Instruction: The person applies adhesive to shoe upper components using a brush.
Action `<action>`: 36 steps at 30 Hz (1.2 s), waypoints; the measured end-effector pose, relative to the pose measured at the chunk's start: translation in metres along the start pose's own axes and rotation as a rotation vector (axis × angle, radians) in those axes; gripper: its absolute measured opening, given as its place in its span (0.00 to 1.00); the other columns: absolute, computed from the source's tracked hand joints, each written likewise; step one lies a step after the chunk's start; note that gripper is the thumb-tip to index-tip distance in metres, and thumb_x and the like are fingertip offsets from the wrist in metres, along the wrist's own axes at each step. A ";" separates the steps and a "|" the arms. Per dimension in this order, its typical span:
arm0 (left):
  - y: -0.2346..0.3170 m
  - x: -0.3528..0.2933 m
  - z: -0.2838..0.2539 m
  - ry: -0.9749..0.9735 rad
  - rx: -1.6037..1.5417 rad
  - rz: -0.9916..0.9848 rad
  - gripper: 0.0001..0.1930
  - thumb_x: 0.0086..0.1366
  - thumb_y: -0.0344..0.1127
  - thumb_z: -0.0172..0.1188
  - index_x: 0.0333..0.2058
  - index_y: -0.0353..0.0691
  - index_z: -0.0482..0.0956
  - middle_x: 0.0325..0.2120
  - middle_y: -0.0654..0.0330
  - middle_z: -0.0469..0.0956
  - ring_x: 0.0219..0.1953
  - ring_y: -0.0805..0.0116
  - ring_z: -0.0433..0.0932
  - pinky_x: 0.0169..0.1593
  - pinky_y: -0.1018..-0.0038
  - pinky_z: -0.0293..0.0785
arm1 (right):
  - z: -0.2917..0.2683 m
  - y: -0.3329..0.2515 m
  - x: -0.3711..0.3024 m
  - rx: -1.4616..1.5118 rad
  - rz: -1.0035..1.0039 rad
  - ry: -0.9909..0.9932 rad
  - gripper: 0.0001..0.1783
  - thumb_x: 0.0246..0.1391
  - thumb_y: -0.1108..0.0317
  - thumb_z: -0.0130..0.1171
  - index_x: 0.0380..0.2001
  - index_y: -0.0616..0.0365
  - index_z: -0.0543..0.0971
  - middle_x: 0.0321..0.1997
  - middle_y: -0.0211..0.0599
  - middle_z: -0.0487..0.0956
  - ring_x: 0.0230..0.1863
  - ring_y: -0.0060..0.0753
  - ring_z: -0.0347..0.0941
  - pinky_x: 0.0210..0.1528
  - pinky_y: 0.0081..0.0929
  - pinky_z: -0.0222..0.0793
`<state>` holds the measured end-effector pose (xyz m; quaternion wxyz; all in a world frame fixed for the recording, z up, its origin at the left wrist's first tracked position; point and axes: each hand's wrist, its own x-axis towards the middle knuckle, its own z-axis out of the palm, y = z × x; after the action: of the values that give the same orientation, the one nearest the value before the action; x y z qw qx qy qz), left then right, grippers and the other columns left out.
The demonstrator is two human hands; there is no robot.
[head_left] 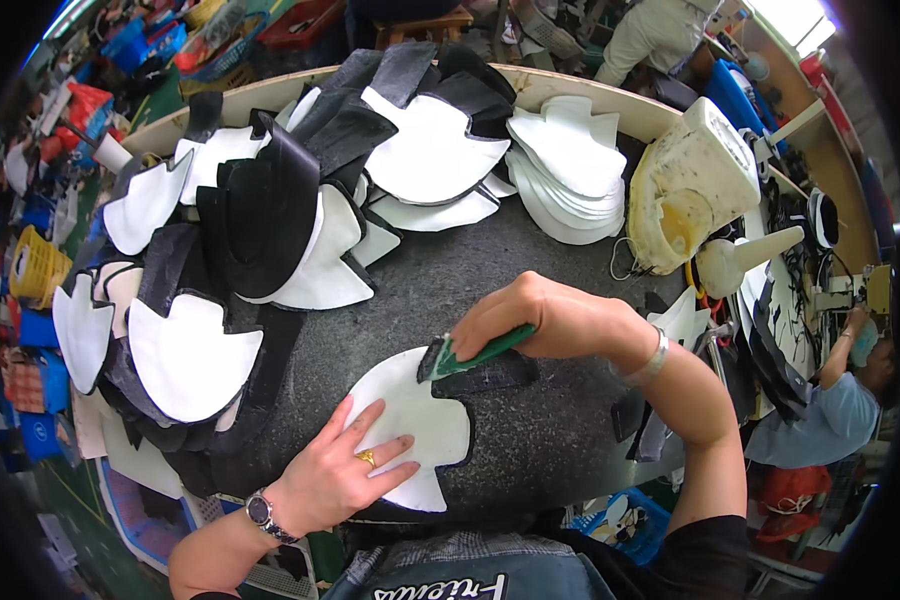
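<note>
A white shaped padding piece [432,430] lies on the dark worktable, with a thin black edge showing along its right side. My left hand [345,465] rests on it, fingers spread flat, open. My right hand [530,318] is closed around a green-handled brush [490,348]. Its dark bristles meet the upper right edge of the white piece. Beside the brush, a black strip [500,373] lies on the table. Left of my hands, a similar white piece [195,357] sits on black material.
Black and white pieces [435,150] are heaped along the table's far side. A stack of white pieces [570,170] stands near a cut-open yellowish container [695,180] with glue-like residue. A pale cone-shaped nozzle [745,260] is at the right. Another person [820,420] sits far right.
</note>
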<state>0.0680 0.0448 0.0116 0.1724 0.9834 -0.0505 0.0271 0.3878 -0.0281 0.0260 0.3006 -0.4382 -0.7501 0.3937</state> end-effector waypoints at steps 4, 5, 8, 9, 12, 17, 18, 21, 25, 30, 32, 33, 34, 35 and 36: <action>0.002 -0.003 0.003 0.002 -0.013 -0.025 0.16 0.57 0.36 0.59 0.44 0.58 0.85 0.51 0.67 0.79 0.59 0.45 0.72 0.63 0.44 0.67 | -0.026 -0.013 -0.050 -0.047 0.194 -0.116 0.26 0.35 0.90 0.56 0.41 0.61 0.84 0.42 0.44 0.85 0.45 0.43 0.82 0.49 0.33 0.76; 0.002 -0.005 0.003 -0.001 -0.015 -0.022 0.16 0.57 0.36 0.59 0.44 0.58 0.85 0.51 0.67 0.79 0.59 0.45 0.72 0.63 0.44 0.67 | -0.028 -0.017 -0.065 -0.063 0.278 -0.101 0.25 0.35 0.90 0.57 0.41 0.60 0.84 0.41 0.44 0.85 0.44 0.43 0.82 0.48 0.32 0.77; -0.003 -0.006 0.005 0.005 -0.028 -0.030 0.17 0.56 0.33 0.59 0.45 0.59 0.85 0.53 0.67 0.79 0.60 0.46 0.72 0.64 0.44 0.66 | -0.037 -0.035 -0.094 -0.129 0.413 0.052 0.24 0.37 0.89 0.60 0.40 0.59 0.85 0.39 0.42 0.85 0.43 0.40 0.83 0.47 0.30 0.78; -0.005 -0.008 0.005 -0.002 -0.031 -0.025 0.16 0.57 0.35 0.59 0.45 0.57 0.84 0.53 0.67 0.79 0.60 0.47 0.72 0.64 0.44 0.66 | -0.039 -0.043 -0.100 -0.162 0.457 0.181 0.23 0.38 0.89 0.61 0.40 0.58 0.85 0.39 0.41 0.85 0.42 0.37 0.83 0.45 0.28 0.78; -0.007 -0.009 0.005 0.012 -0.062 -0.032 0.17 0.58 0.33 0.58 0.46 0.56 0.84 0.53 0.67 0.79 0.61 0.48 0.72 0.65 0.45 0.65 | -0.046 -0.052 -0.123 -0.450 0.567 1.038 0.18 0.50 0.85 0.59 0.44 0.57 0.85 0.37 0.35 0.86 0.39 0.23 0.81 0.41 0.22 0.75; 0.002 -0.011 -0.001 0.293 -0.610 -0.235 0.29 0.48 0.13 0.53 0.49 0.45 0.84 0.48 0.57 0.83 0.56 0.46 0.77 0.62 0.56 0.72 | -0.070 -0.004 -0.165 -0.751 0.757 1.165 0.15 0.53 0.77 0.61 0.44 0.51 0.85 0.35 0.40 0.84 0.40 0.33 0.79 0.47 0.29 0.71; 0.010 -0.012 0.002 0.513 -0.814 -0.316 0.23 0.55 0.11 0.54 0.48 0.34 0.83 0.45 0.52 0.84 0.51 0.55 0.82 0.56 0.66 0.77 | -0.064 -0.002 -0.162 -0.826 0.848 1.092 0.14 0.53 0.76 0.62 0.43 0.50 0.85 0.36 0.40 0.84 0.42 0.37 0.77 0.50 0.31 0.67; 0.028 -0.014 0.012 0.889 -1.493 -0.642 0.11 0.66 0.20 0.60 0.46 0.32 0.82 0.44 0.56 0.83 0.46 0.71 0.80 0.53 0.73 0.75 | -0.051 -0.007 -0.164 -0.752 0.849 0.929 0.21 0.51 0.77 0.62 0.49 0.46 0.82 0.44 0.38 0.81 0.46 0.42 0.69 0.56 0.36 0.60; 0.031 -0.020 0.014 0.871 -1.878 -0.676 0.15 0.68 0.19 0.55 0.52 0.35 0.79 0.52 0.53 0.79 0.53 0.62 0.78 0.60 0.63 0.74 | -0.038 -0.025 -0.173 -0.630 0.792 0.882 0.38 0.45 0.83 0.60 0.62 0.48 0.71 0.53 0.42 0.77 0.54 0.45 0.68 0.62 0.39 0.59; 0.032 -0.028 0.019 0.818 -1.997 -0.669 0.16 0.70 0.22 0.52 0.55 0.35 0.76 0.56 0.49 0.76 0.58 0.57 0.75 0.62 0.59 0.72 | -0.019 -0.040 -0.173 -0.725 0.700 1.100 0.39 0.44 0.87 0.59 0.63 0.55 0.68 0.56 0.43 0.74 0.60 0.43 0.67 0.66 0.38 0.60; 0.034 -0.028 0.017 0.830 -2.078 -0.691 0.16 0.71 0.23 0.52 0.55 0.35 0.76 0.55 0.49 0.76 0.59 0.56 0.75 0.63 0.58 0.72 | -0.005 -0.046 -0.160 -0.648 0.700 1.192 0.35 0.46 0.86 0.59 0.61 0.58 0.69 0.55 0.43 0.74 0.59 0.42 0.68 0.64 0.36 0.62; 0.035 -0.028 0.015 0.825 -2.076 -0.688 0.16 0.71 0.23 0.52 0.55 0.35 0.76 0.55 0.49 0.76 0.59 0.56 0.75 0.63 0.58 0.72 | 0.001 -0.051 -0.154 -0.630 0.669 1.201 0.33 0.47 0.85 0.59 0.60 0.59 0.70 0.55 0.43 0.74 0.59 0.42 0.68 0.64 0.35 0.62; 0.035 -0.028 0.014 0.830 -2.068 -0.679 0.16 0.71 0.24 0.51 0.55 0.35 0.75 0.55 0.49 0.76 0.59 0.55 0.75 0.63 0.58 0.72 | 0.007 -0.055 -0.148 -0.611 0.636 1.209 0.31 0.48 0.84 0.59 0.59 0.60 0.71 0.55 0.43 0.75 0.59 0.42 0.68 0.63 0.35 0.62; 0.036 -0.027 0.013 0.835 -2.059 -0.665 0.16 0.71 0.24 0.51 0.56 0.35 0.75 0.56 0.49 0.76 0.58 0.55 0.75 0.63 0.57 0.72 | 0.011 -0.056 -0.143 -0.623 0.595 1.184 0.27 0.50 0.83 0.59 0.56 0.61 0.73 0.54 0.43 0.75 0.59 0.44 0.68 0.63 0.34 0.61; 0.036 -0.028 0.013 0.837 -2.055 -0.659 0.16 0.71 0.24 0.51 0.56 0.35 0.75 0.56 0.49 0.76 0.58 0.55 0.75 0.63 0.57 0.72 | 0.015 -0.056 -0.140 -0.624 0.589 1.188 0.27 0.50 0.83 0.59 0.56 0.61 0.73 0.54 0.43 0.75 0.59 0.44 0.68 0.63 0.34 0.61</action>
<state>0.0363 0.0091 0.0091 0.8925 0.2592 0.2712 0.2505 0.4128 -0.1752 0.0511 0.3995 -0.8266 -0.3887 -0.0780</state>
